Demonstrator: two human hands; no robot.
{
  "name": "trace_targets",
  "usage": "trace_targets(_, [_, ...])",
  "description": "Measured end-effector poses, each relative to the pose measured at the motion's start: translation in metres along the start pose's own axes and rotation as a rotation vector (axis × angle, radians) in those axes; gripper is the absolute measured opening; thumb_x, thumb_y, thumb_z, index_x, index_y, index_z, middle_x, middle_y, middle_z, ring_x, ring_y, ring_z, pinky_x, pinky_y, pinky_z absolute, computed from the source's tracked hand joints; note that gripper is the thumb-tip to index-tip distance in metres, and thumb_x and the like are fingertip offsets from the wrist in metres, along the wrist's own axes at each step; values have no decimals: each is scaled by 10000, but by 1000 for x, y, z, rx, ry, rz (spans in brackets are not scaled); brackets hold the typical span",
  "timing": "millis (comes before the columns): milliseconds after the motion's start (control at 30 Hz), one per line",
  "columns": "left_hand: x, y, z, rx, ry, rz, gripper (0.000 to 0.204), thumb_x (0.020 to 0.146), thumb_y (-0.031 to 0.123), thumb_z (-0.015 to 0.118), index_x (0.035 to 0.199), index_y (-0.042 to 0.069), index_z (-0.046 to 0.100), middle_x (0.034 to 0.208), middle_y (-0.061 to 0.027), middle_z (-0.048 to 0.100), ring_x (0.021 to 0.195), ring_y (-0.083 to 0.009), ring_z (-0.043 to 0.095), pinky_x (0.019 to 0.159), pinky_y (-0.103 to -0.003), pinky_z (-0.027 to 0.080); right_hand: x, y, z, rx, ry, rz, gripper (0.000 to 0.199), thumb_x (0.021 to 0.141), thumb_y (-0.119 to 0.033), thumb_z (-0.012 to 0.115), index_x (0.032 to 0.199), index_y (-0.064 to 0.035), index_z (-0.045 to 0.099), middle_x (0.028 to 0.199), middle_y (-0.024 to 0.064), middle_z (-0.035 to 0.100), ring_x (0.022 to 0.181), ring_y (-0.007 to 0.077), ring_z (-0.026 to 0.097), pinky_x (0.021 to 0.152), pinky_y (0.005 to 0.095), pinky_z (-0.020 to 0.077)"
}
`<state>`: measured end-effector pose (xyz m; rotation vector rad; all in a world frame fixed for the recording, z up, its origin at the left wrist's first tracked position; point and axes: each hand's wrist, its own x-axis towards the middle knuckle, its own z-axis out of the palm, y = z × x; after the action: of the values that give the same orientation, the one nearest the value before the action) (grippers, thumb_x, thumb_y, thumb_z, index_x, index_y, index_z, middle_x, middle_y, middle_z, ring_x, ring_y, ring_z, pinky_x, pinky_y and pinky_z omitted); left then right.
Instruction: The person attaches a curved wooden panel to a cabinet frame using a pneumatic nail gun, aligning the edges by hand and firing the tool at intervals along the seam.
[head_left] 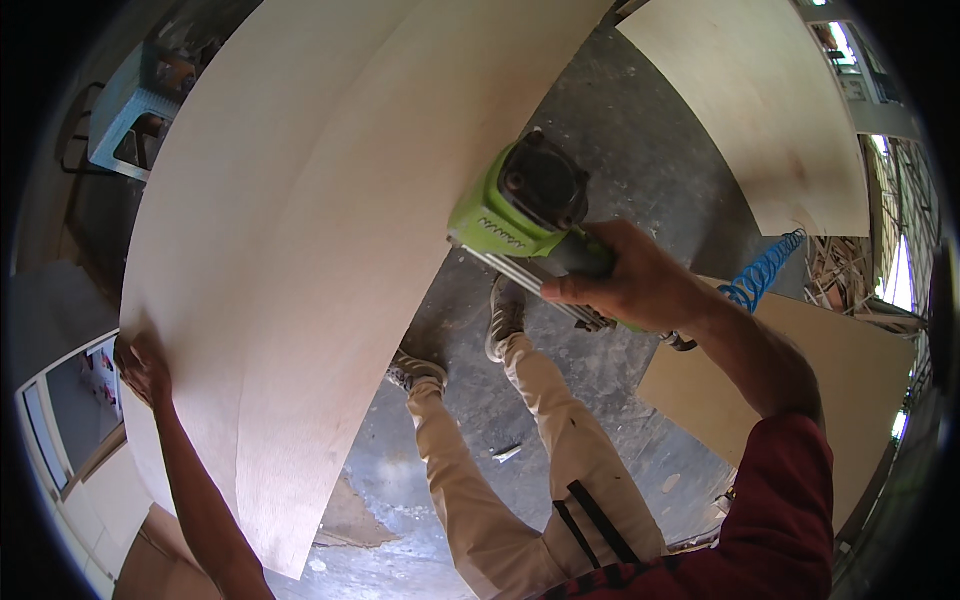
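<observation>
We log one green nail gun [520, 215] clenched in our right hand [640, 285] at the right edge of the plywood sheet [290, 250], left hand [143, 368] gripping its left edge.

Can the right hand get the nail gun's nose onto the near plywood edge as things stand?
Probably yes. The right hand grips the green nail gun, whose front already overlaps the plywood sheet at its edge. Nothing shows between them, and the left hand steadies the sheet's far edge.
</observation>
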<state>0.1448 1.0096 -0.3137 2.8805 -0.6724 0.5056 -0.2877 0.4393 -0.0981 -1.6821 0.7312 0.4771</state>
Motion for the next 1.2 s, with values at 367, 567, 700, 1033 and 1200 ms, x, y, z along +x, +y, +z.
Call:
trace_targets(367, [-3,18,-1,-21,12,-39,706,1036,614,245,1105,71,691,1246,-170,612,1182,-432,518,975,-560,413,5,0,6,-39,-63,-31,361,897,-261,768,1087,29,668,645,9,591,557,76,550,519,281,424])
trace_targets(567, [0,2,2,17,39,20,679,1033,608,255,1187,74,646,1264,-179,599,1171,-441,521,969,-561,416,7,3,4,-43,-60,-44,352,894,-270,768,1049,29,668,633,14,578,545,83,537,514,295,409])
trace_targets(700, [-5,14,6,15,55,-3,664,1031,600,276,1239,72,621,1288,-193,588,1188,-446,510,972,-567,413,7,6,5,-31,-46,-21,361,888,-266,784,1100,8,682,611,-10,565,533,60,525,497,270,402])
trace_targets(1033, [-3,17,2,-5,36,-42,695,1014,632,282,1242,78,635,1319,-204,577,1224,-446,496,997,-566,405,1,-1,9,-83,-64,-56,341,908,-268,740,1043,34,658,652,30,590,546,96,555,516,308,422])
trace_targets(1200, [-1,28,-6,-30,64,-78,735,1003,660,280,1263,60,613,1320,-223,572,1207,-463,504,989,-570,411,-12,-11,9,-50,-45,103,363,903,-242,752,1118,33,655,684,37,617,575,94,561,543,293,447])
